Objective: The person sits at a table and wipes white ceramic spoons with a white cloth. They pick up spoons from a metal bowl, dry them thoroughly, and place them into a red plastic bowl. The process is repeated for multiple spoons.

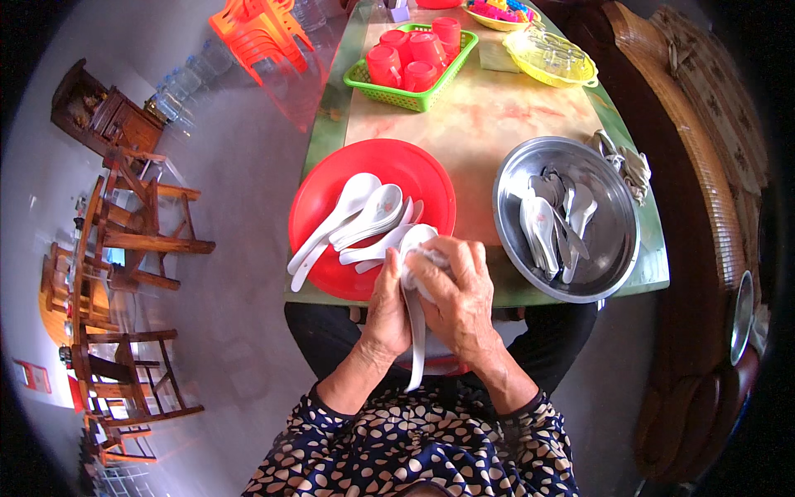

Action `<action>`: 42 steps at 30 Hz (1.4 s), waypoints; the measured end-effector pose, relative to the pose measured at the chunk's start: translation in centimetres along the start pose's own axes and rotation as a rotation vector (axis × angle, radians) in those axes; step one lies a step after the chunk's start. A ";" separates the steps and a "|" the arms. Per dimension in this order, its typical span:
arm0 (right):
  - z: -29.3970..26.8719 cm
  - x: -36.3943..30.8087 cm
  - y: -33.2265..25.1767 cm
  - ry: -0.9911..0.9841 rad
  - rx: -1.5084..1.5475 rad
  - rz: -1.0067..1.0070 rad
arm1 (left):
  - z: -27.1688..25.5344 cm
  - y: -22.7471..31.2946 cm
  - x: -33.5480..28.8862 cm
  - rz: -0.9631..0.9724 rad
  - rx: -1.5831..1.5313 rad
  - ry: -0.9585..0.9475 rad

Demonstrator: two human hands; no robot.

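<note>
At a marble-patterned table (pixel 464 124) in a chair-filled room, your hands (left (pixel 389 302), right (pixel 460 294)) grip one white spoon (pixel 416 331) in a cloth (pixel 422 257), four more on the red plate (pixel 331 186).

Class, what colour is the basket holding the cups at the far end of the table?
Green; the basket holds red cups, seen in the head view.

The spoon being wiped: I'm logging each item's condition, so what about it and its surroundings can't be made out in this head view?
- White spoon: its bowl is wrapped in the white cloth and covered by the left hand and right hand.
- Metal bowl: its spoons overlap, so the count is unclear.
- Yellow basket: contents too small and blurred.
- Red plate: near edge hidden by the hands.
</note>
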State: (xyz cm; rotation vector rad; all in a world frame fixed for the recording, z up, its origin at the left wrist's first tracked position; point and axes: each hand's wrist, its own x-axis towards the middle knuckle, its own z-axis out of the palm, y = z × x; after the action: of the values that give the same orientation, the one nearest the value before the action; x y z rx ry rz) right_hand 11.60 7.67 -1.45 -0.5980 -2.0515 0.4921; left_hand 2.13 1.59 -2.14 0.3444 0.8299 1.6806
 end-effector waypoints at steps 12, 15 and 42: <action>1.4 1.0 -0.2 0.197 0.126 0.112 | 0.3 -0.7 -0.6 0.013 -0.085 -0.057; 0.5 0.8 0.1 -0.005 0.242 0.055 | 0.0 -0.4 -0.5 0.021 -0.086 0.036; -1.0 -3.9 -1.8 -0.173 0.285 -0.057 | -0.6 2.0 2.4 0.215 -0.039 0.093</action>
State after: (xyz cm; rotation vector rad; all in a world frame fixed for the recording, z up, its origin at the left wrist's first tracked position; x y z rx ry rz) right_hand 13.84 4.11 -2.54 -0.3345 -2.1023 0.8092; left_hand -0.35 3.50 -1.68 0.3401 0.8515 1.9221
